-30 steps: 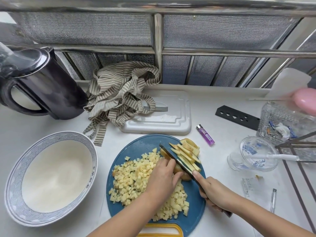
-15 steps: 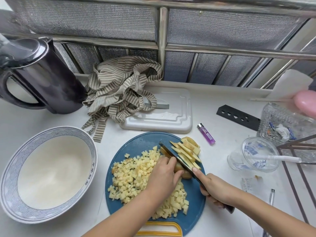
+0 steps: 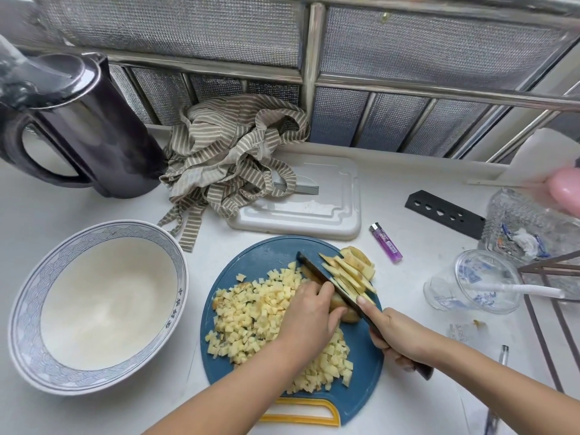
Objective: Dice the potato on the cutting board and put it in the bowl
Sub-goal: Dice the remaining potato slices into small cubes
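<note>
The left hand point(image 3: 309, 318) lies knuckles-up on the blue cutting board point(image 3: 263, 259). Its fingers are curled down over an uncut potato chunk point(image 3: 348, 313) with the skin on, holding it in place. The right hand point(image 3: 398, 335) is clenched round the dark handle of a knife point(image 3: 329, 282), with the forefinger stretched along the back of the blade. The blade slants away from the right hand, up and to the left, and passes just beside the left hand's fingertips. Its edge is down between the chunk and the pieces already cut.

On the side of the blade away from the left hand, a fan of potato strips point(image 3: 348, 271) leans together. Under the left wrist and out to the left of that hand spreads a heap of diced potato point(image 3: 251, 312), all of it on the board.

Well to the left of the left hand stands the bowl point(image 3: 28, 312), white inside with a blue patterned rim. Beyond both hands, past the board, lies a white plastic lid point(image 3: 314, 211) with a striped cloth point(image 3: 232, 152) partly draped over it. A dark kettle point(image 3: 94, 130) stands farther left. Out to the right of the right hand are a purple lighter point(image 3: 385, 242), a black perforated sheath point(image 3: 444, 213), a clear plastic cup point(image 3: 470, 284) on its side and a glass jar point(image 3: 527, 221).
</note>
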